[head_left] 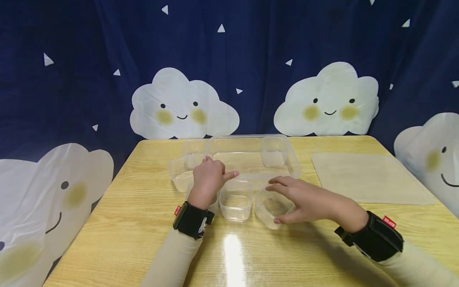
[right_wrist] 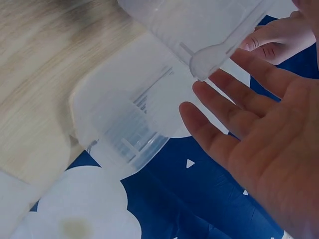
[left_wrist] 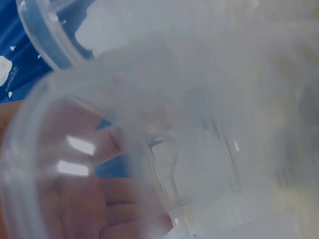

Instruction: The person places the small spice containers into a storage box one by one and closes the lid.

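Observation:
My right hand reaches over a small clear plastic container. Its spread fingers are at the far rim and its thumb beside the near wall. In the right wrist view those fingers are loosely extended at the container's corner. My left hand is above several clear containers, thumb pointing right and the other fingers loosely bent. The left wrist view shows this hand through a blurred container wall. Between the hands stands another small clear container.
A large clear rectangular bin stands at the back, with a small container inside its right end. Another clear container is tilted at its left. A flat translucent lid lies on the wooden table at right. A dark blue curtain hangs behind.

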### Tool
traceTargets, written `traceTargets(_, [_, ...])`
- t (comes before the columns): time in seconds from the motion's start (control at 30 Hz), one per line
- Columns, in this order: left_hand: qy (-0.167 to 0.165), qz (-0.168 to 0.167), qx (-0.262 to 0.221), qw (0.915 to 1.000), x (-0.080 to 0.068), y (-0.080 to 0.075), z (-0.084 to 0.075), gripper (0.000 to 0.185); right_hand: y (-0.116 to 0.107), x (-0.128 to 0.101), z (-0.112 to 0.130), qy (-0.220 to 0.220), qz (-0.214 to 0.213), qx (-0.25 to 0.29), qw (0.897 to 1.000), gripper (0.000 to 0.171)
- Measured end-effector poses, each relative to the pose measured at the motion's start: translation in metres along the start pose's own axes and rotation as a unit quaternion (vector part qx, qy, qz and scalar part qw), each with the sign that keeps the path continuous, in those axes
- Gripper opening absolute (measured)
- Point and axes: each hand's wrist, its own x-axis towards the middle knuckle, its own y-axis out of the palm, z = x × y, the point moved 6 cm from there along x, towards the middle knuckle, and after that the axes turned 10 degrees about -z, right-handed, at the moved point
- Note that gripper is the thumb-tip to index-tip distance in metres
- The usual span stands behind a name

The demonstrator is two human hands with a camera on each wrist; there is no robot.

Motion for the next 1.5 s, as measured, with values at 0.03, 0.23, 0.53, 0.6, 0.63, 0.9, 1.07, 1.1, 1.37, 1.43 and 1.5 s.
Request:
traceTargets(0.03, [0.001,-0.001,-0.003,1.0,0.0,0.0,-0.001,0.056,0.001,-0.001,0.0,-0.001,-0.003,-0.001,1.0,0.069])
traceTargets(0.23, [0.023,-0.007,-0.056,0.9981,-0.001,-0.002,-0.005,0.057,0.0,-0.01,-0.006,0.028,-0.006,-0.004,1.0,0.071])
traceTargets(0.53, [0.037,0.017,-0.114,0.9926,-0.003,-0.002,-0.012,0.042,-0.004,-0.028,-0.01,0.058,-0.009,-0.007,0.998,0.081])
traceTargets(0.6, [0.04,0.017,-0.114,0.9925,-0.004,-0.001,-0.014,0.04,-0.004,-0.031,-0.01,0.057,-0.011,-0.011,0.998,0.081])
traceTargets(0.63, [0.041,0.017,-0.111,0.9929,-0.004,-0.001,-0.015,0.041,-0.004,-0.032,-0.01,0.054,-0.014,-0.014,0.998,0.08])
traceTargets(0.9, [0.03,0.016,-0.08,0.9962,0.0,0.001,-0.016,0.041,-0.008,-0.036,-0.01,0.043,-0.033,-0.037,0.998,0.08])
traceTargets(1.07, [0.031,0.013,-0.077,0.9964,0.002,-0.001,-0.017,0.044,-0.017,-0.04,-0.013,0.059,-0.046,-0.041,0.996,0.082])
traceTargets(1.1, [0.03,0.012,-0.076,0.9966,0.002,-0.002,-0.017,0.045,-0.019,-0.041,-0.013,0.061,-0.05,-0.042,0.996,0.082])
traceTargets(1.37, [0.022,0.013,-0.069,0.9973,0.002,-0.008,-0.011,0.058,-0.052,-0.038,-0.017,0.084,-0.08,-0.059,0.991,0.08])
traceTargets(1.43, [0.021,0.012,-0.066,0.9975,0.002,-0.008,-0.011,0.057,-0.063,-0.037,-0.018,0.091,-0.088,-0.069,0.99,0.08])
traceTargets(1.5, [0.019,0.014,-0.067,0.9975,0.002,-0.007,-0.01,0.055,-0.074,-0.035,-0.018,0.097,-0.096,-0.077,0.988,0.08])
